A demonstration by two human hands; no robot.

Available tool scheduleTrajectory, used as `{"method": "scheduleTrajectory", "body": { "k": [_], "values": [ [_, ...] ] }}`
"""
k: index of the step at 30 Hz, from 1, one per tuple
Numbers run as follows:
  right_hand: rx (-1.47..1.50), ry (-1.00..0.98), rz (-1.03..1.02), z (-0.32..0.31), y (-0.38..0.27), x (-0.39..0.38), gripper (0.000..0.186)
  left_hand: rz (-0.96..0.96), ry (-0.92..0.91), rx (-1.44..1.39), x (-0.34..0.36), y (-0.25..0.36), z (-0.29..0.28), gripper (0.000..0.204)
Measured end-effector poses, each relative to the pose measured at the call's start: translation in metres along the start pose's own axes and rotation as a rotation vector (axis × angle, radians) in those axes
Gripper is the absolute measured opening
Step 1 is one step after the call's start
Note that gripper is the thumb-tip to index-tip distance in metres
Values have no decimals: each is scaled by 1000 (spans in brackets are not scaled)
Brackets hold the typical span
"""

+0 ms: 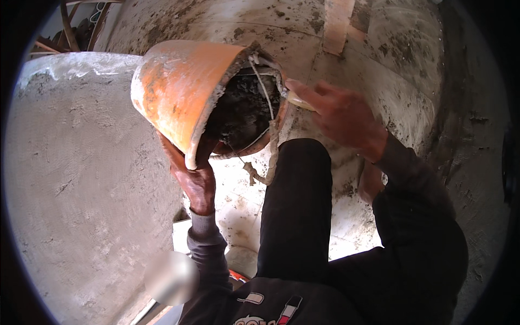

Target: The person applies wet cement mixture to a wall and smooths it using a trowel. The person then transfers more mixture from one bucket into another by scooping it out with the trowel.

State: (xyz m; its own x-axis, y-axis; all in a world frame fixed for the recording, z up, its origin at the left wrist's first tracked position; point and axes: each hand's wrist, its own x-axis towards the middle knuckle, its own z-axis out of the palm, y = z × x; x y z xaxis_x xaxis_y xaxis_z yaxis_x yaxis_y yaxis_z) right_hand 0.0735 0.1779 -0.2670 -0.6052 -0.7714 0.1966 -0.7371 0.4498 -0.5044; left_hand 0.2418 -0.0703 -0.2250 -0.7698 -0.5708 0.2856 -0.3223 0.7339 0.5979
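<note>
An orange bucket (184,81), smeared with dried cement, is tilted on its side with its mouth toward the right. Dark, wet-looking mortar (238,108) lies inside it. A frayed rope handle (273,146) hangs from the rim, knotted at its end. My left hand (192,181) grips the bucket's lower rim from below, with some fingers hidden behind it. In my right hand (338,111), a tool with a pale yellowish handle (299,101) points toward the bucket's mouth. The tool's working end cannot be made out against the rim.
A grey plastered surface (81,162) stretches along the left. My bent knee (300,162) is just below the bucket. The floor (406,70) is pale and spotted with cement. A flat board (338,27) lies at the far side, and wooden pieces (67,27) stand at the far left.
</note>
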Motion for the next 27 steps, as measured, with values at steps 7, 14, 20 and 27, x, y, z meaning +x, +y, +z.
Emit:
{"method": "scheduleTrajectory", "body": {
  "k": [7,14,20,27],
  "values": [
    [-50,-83,28,11,-1,-11,58,184,104,-108,11,10,0,67],
    [-5,-25,30,16,2,-16,58,316,226,10,19,16,-6,49],
    [-1,-22,13,18,4,-18,63,377,251,265,29,5,-24,47],
    [71,-4,0,19,3,-21,57,597,286,209,42,19,-25,51]
  ]
}}
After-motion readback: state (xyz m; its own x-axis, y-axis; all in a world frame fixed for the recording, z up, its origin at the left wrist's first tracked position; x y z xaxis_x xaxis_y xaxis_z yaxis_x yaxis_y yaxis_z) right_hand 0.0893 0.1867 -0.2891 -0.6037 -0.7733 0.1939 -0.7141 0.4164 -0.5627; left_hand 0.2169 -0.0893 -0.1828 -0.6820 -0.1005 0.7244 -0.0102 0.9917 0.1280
